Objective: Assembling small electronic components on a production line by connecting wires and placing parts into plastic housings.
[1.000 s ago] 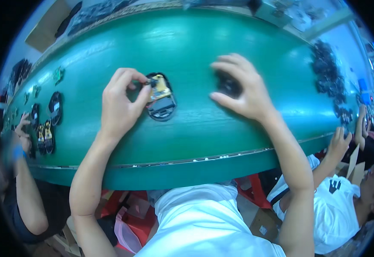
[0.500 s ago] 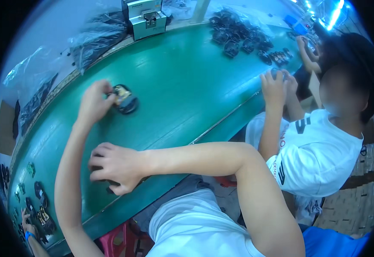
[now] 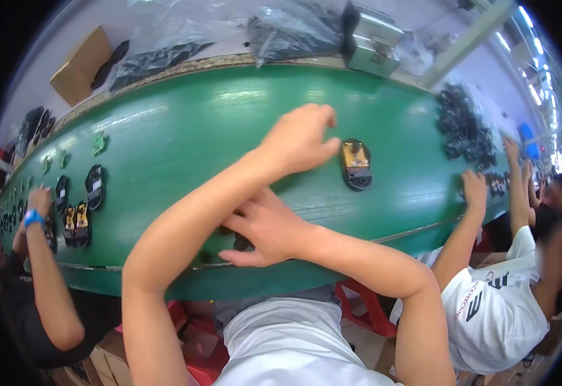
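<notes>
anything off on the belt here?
Nothing spilled or damaged. One oddity: the arms cross, left hand reaching beside the open mouse base on the green belt, right hand covering a dark part beneath it.

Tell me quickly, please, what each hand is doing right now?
Left hand: fingers curled, holding nothing, beside the black and yellow part.
Right hand: resting over a small dark piece on the green belt; grip cannot be told.

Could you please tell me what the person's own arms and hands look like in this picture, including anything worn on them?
Both forearms are bare, with no sleeves showing on them. The left hand and the right hand wear no gloves, and no rings, watch or wristband can be seen. Below them shows the person's white shirt.
</notes>
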`<state>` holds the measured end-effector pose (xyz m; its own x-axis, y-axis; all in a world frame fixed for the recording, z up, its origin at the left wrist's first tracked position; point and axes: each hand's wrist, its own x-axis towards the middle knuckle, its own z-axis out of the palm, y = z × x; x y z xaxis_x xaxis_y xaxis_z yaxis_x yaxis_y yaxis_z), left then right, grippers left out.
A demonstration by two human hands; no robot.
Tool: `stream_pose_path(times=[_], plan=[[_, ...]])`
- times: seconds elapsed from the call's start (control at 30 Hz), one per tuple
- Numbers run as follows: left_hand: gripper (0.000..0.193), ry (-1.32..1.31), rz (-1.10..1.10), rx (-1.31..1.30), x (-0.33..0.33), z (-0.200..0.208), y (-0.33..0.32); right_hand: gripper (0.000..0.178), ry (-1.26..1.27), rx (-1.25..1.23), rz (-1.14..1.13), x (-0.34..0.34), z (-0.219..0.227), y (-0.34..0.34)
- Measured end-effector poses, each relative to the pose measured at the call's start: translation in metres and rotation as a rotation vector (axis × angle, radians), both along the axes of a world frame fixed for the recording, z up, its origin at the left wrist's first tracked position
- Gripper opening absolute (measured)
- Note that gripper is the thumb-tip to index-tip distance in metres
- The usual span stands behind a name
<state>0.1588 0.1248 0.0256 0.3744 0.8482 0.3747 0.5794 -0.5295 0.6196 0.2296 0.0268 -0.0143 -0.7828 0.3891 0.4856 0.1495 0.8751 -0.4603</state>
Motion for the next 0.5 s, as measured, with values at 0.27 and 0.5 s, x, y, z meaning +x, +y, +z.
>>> stream_pose_path(times=[0.27, 0.5], plan=[[0.019, -0.121, 0.414, -0.187, -0.157, 0.019, -0.113, 0.051, -0.032, 0.093, 0.057, -0.03, 0.012, -0.012], [0.015, -0.213, 0.6, -0.037, -0.15, 0.002, -0.208, 0.021, -0.058, 0.098, 0.081, -0.022, 0.025, -0.004]])
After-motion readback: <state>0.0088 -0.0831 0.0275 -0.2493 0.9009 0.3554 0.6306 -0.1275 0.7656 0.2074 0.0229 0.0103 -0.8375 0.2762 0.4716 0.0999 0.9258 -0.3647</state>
